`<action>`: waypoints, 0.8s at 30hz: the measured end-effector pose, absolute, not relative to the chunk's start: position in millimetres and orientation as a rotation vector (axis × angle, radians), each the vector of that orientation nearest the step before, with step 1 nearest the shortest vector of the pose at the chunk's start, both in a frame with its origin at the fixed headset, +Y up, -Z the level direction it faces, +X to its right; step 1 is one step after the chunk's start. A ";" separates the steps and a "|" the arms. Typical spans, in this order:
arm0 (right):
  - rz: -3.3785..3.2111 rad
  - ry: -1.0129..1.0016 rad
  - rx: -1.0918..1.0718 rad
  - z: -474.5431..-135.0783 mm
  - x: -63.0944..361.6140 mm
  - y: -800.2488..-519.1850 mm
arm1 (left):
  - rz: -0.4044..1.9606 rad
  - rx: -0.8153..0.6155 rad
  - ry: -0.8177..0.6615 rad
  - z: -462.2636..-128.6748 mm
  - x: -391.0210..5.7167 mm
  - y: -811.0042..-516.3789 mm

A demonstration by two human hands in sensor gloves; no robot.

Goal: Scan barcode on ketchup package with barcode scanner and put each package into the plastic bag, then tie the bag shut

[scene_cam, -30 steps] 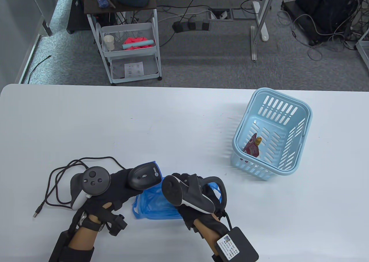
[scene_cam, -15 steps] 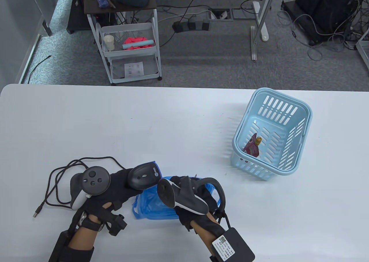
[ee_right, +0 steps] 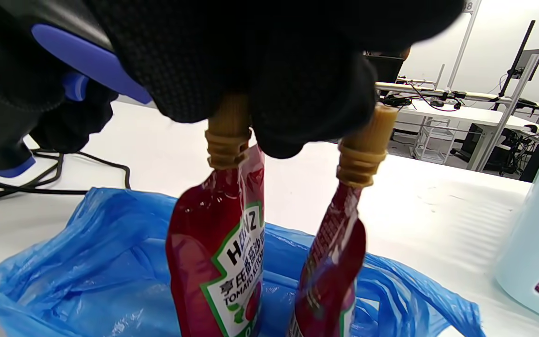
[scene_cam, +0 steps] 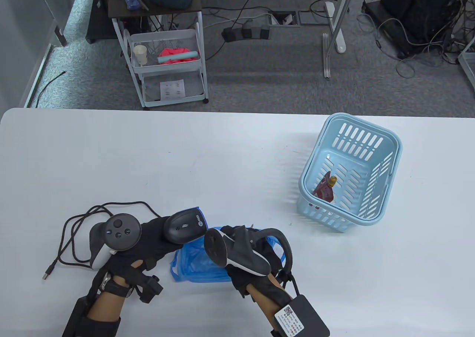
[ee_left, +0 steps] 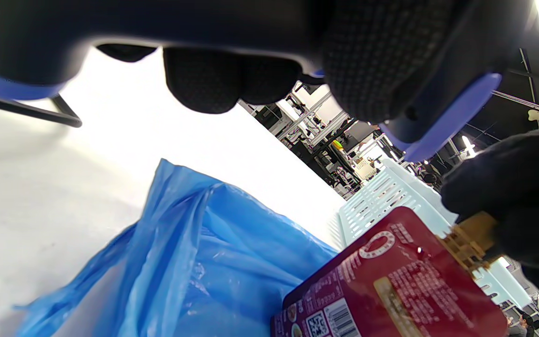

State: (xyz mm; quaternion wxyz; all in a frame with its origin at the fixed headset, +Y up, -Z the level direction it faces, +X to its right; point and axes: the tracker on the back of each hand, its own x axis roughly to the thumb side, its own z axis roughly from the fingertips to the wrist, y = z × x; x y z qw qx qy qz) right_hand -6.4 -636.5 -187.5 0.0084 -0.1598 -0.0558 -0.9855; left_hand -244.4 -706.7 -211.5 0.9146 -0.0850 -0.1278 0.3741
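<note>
Near counter's front edge: right grip pinching two Heinz ketchup pouches by spouts above blue plastic bag; left grip clasping barcode scanner.

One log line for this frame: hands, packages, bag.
left hand: holds scanner | right hand: holds two ketchup packages over bag | basket: one package

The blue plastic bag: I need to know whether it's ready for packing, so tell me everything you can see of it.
The blue plastic bag is thin, crinkled, translucent film lying slack on the white table between the left hand and the right hand. It is untied. Two ketchup packages hang by their spouts from the right hand's fingers, their lower ends down among its folds. The barcode scanner sits just above it.
</note>
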 end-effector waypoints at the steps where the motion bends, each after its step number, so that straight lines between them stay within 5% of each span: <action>1: -3.086 -0.164 -0.498 -187.4 -5.7 -635.2 | 0.770 -0.175 -0.263 -211.5 -244.6 -706.6; 15: -3.252 0.024 -0.451 -191.2 19.8 -604.6 | 0.772 -0.176 -0.254 -211.8 -246.0 -706.3; 24: -3.300 0.098 -0.216 -210.1 63.5 -590.3 | 0.770 -0.181 -0.246 -211.9 -246.9 -706.2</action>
